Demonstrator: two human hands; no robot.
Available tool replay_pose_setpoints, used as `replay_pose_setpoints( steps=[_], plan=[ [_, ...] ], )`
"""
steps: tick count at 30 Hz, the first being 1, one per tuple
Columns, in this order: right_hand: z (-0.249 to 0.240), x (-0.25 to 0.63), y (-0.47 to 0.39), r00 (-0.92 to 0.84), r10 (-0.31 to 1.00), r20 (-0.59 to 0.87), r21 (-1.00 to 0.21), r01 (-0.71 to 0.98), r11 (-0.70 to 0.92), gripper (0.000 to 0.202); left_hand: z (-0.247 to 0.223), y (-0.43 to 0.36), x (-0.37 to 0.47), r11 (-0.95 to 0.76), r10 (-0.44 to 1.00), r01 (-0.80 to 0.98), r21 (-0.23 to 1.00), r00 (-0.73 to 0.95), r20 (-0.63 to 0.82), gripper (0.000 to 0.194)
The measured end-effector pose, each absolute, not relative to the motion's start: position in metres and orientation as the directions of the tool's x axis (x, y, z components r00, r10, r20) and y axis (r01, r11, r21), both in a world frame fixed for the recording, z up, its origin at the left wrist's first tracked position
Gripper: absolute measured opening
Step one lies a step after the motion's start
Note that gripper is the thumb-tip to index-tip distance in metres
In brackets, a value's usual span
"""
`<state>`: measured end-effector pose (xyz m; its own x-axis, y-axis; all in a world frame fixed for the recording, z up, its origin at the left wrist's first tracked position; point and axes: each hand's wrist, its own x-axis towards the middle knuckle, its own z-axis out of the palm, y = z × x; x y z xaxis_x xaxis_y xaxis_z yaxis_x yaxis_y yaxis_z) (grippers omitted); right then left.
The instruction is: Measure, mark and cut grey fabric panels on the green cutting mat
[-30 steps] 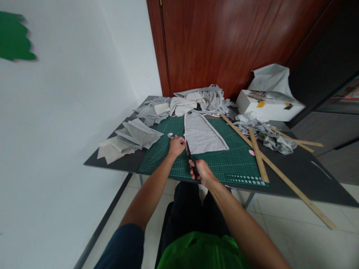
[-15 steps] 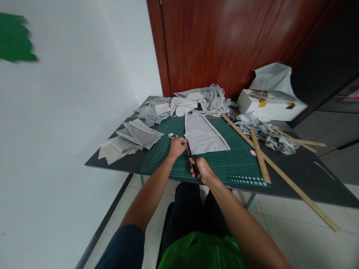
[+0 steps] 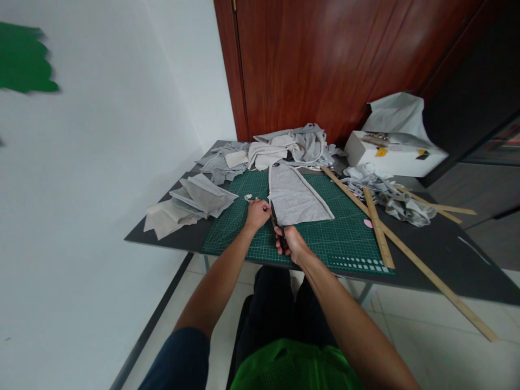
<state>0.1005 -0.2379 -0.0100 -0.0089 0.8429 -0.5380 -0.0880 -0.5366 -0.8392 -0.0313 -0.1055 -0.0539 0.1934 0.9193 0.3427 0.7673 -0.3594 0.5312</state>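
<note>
Head camera: I look down on a dark grey table (image 3: 439, 254) with a green cutting mat (image 3: 325, 238) on it, and both of the person's hands are in my view. A tapered piece of light grey fabric (image 3: 298, 197) lies on the mat, its narrow end pointing toward the far side and pale bands running along its long edges.

I see the right hand (image 3: 293, 244) gripping a pair of dark scissors (image 3: 275, 218) by the handles, with the blades pointing away from the person at the fabric's left edge. I cannot make out how far apart the blades are. The left hand (image 3: 257, 215) is closed, fingertips drawn together right beside that same edge; I cannot tell whether it pinches any cloth. Small white scraps (image 3: 248, 198) lie just past it.

To the left I have overlapping grey cloth pieces (image 3: 209, 195) and cream cloth (image 3: 164, 216), partly beneath them. Across the far side is a heap of grey and cream fabric (image 3: 266, 154). To the right, a long wooden strip (image 3: 430, 273) crosses a shorter wooden strip (image 3: 377, 230), near a pink scrap (image 3: 368, 223). Beyond them I find a tangle of fabric offcuts (image 3: 377, 187) and a white box (image 3: 369, 154) with grey cloth (image 3: 400, 116) at its back.
</note>
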Motion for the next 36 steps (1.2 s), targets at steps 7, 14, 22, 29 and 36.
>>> replay_pose_setpoints(
  steps=[7,14,22,29,36],
  plan=[
    [-0.007,0.1,-0.228,0.008,0.833,-0.553,-0.83,-0.096,-0.55,0.024,-0.054,-0.105,-0.031,-0.36,0.921,0.767,0.531,0.201,0.334,0.013],
    [-0.005,0.104,-0.235,-0.007,0.835,-0.55,-0.831,-0.096,-0.548,0.024,-0.052,-0.108,-0.031,-0.346,0.928,0.775,0.529,0.199,0.316,0.023],
    [0.0,0.134,-0.263,0.011,0.863,-0.505,-0.855,-0.143,-0.499,0.026,-0.052,-0.121,-0.026,-0.495,0.867,0.785,0.373,0.415,0.276,0.071],
    [0.009,0.15,-0.266,0.072,0.869,-0.49,-0.861,-0.191,-0.47,0.026,-0.051,-0.126,-0.023,-0.522,0.853,0.792,0.318,0.472,0.223,0.06],
    [0.01,0.156,-0.251,0.068,0.877,-0.476,-0.862,-0.231,-0.451,0.023,-0.043,-0.15,-0.021,-0.626,0.779,0.71,0.322,0.591,0.211,0.05]
  ],
)
